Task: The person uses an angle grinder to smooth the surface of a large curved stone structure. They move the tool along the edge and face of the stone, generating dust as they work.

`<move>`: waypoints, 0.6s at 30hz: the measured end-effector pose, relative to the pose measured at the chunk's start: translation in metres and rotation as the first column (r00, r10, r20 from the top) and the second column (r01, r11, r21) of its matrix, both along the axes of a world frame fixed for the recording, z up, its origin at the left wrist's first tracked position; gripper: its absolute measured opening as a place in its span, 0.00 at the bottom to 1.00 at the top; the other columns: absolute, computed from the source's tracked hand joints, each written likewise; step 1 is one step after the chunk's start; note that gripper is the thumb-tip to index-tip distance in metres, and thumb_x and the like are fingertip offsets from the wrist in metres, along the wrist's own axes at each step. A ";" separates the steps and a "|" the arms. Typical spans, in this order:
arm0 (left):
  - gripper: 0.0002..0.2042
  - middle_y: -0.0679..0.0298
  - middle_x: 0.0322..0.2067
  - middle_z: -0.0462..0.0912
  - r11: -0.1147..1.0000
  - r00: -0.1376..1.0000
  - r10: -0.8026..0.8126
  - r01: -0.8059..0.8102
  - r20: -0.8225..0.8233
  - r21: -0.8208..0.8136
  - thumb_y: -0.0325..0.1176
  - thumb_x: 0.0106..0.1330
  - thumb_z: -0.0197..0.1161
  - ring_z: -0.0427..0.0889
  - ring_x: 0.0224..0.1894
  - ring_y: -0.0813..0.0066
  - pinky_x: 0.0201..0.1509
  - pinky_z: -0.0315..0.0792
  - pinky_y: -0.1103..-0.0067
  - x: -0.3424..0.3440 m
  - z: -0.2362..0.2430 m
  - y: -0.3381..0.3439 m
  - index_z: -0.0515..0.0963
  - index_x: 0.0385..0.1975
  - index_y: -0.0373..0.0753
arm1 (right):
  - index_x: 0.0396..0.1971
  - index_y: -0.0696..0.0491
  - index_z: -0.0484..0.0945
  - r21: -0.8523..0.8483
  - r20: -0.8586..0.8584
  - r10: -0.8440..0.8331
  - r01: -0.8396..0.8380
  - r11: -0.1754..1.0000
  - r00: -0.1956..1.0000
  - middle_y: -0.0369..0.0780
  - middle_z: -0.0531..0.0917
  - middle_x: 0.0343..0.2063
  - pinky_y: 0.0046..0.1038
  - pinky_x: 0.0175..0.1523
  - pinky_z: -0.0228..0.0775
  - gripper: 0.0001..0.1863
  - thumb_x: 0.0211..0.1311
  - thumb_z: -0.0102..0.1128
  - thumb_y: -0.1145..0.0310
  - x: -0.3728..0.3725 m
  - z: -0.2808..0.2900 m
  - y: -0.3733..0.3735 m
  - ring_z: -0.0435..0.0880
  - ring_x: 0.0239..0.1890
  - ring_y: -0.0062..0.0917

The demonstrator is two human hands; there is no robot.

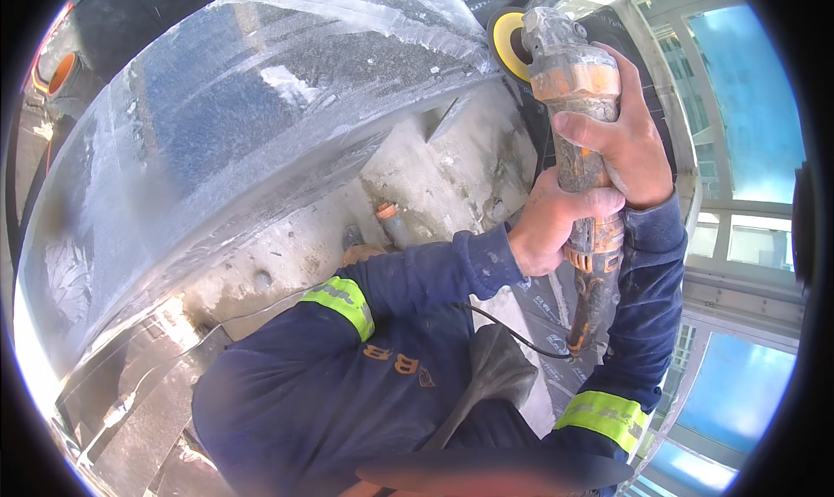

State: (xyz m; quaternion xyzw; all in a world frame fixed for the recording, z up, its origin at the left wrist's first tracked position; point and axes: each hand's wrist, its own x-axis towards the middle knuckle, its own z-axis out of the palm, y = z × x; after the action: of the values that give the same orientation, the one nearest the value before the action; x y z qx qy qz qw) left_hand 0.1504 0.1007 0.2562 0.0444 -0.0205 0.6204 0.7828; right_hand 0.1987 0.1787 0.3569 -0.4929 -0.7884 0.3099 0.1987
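Both my hands hold a dusty orange-and-grey angle grinder, its head pointing away from me. Closed round the rear half of its body is my left hand. My right hand grips farther forward, just behind the gear head, with its thumb across the body. A round disc with a yellow face and dark rim sits on the left of the head. Its edge is beside the end of a large curved grey panel coated in pale dust; I cannot tell whether they touch. A black cord leaves the grinder's tail.
Below the panel lies a dusty floor with an orange-capped tube. A pale cable runs at the lower left. An orange-mouthed cylinder stands at far left. Along the right are framed windows. A dark strap hangs before my body.
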 end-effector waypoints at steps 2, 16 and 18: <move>0.14 0.62 0.32 0.81 1.000 1.000 0.021 -0.021 0.007 -0.009 0.27 0.57 0.67 0.83 0.32 0.70 0.38 0.79 0.73 0.003 0.000 0.002 0.77 0.43 0.34 | 0.68 0.55 0.61 0.083 0.047 0.002 -0.006 0.997 0.999 0.44 0.78 0.52 0.30 0.60 0.68 0.45 0.50 0.73 0.63 0.001 -0.002 0.003 0.77 0.53 0.31; 0.13 0.59 0.31 0.81 0.997 0.993 0.082 -0.082 -0.084 -0.007 0.24 0.55 0.66 0.84 0.30 0.68 0.36 0.81 0.70 0.025 -0.009 0.015 0.78 0.41 0.31 | 0.64 0.60 0.62 0.182 -0.071 0.113 -0.098 0.978 0.991 0.45 0.78 0.50 0.30 0.56 0.72 0.43 0.50 0.74 0.62 0.030 -0.017 0.016 0.79 0.50 0.30; 0.14 0.60 0.33 0.82 0.996 0.993 0.078 -0.082 -0.084 -0.043 0.24 0.55 0.66 0.84 0.31 0.68 0.38 0.80 0.71 0.024 -0.011 0.012 0.77 0.42 0.31 | 0.66 0.58 0.62 0.059 -0.105 0.047 -0.041 0.997 0.993 0.44 0.77 0.52 0.30 0.59 0.70 0.43 0.52 0.74 0.62 0.029 -0.018 0.016 0.77 0.52 0.29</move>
State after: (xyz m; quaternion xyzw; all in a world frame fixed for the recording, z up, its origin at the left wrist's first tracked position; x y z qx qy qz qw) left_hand 0.1746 0.1131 0.2449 0.0523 0.0279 0.6491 0.7584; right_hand 0.2278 0.1942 0.3386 -0.4522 -0.7958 0.3174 0.2478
